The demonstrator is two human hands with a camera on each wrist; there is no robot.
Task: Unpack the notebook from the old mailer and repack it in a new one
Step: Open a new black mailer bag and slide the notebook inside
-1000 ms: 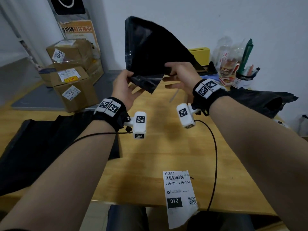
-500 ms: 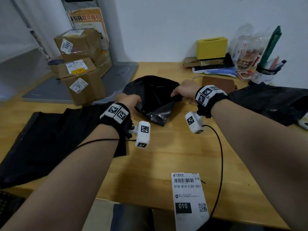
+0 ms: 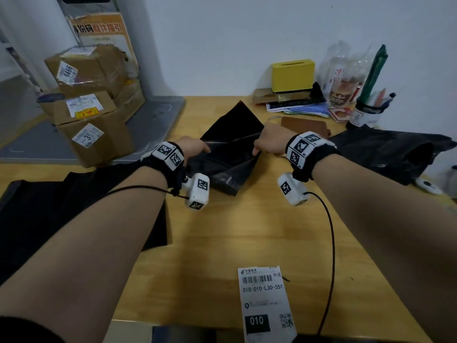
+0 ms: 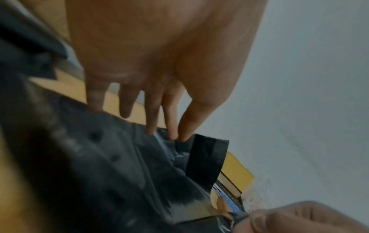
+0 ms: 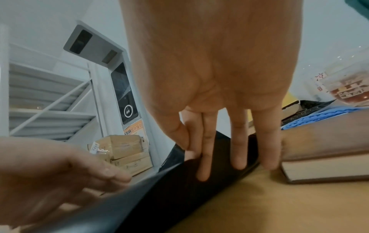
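Observation:
A black mailer lies on the wooden table, pulled taut between both hands. My left hand pinches its left edge between thumb and forefinger. My right hand pinches the right edge with thumb and forefinger, its other fingers stretched over the plastic. The brown notebook lies closed on the table just behind my right hand, its page edge beside my little finger. Whether anything is inside the mailer cannot be seen.
A crumpled black mailer lies at the right, flat black mailers at the left. A shipping label hangs over the near edge. Cardboard parcels stand back left; a yellow box, papers and a pen cup line the wall.
The mailer, held up in the air a second ago, has come down onto the table and is now spread between both hands. The view has tilted down with it.

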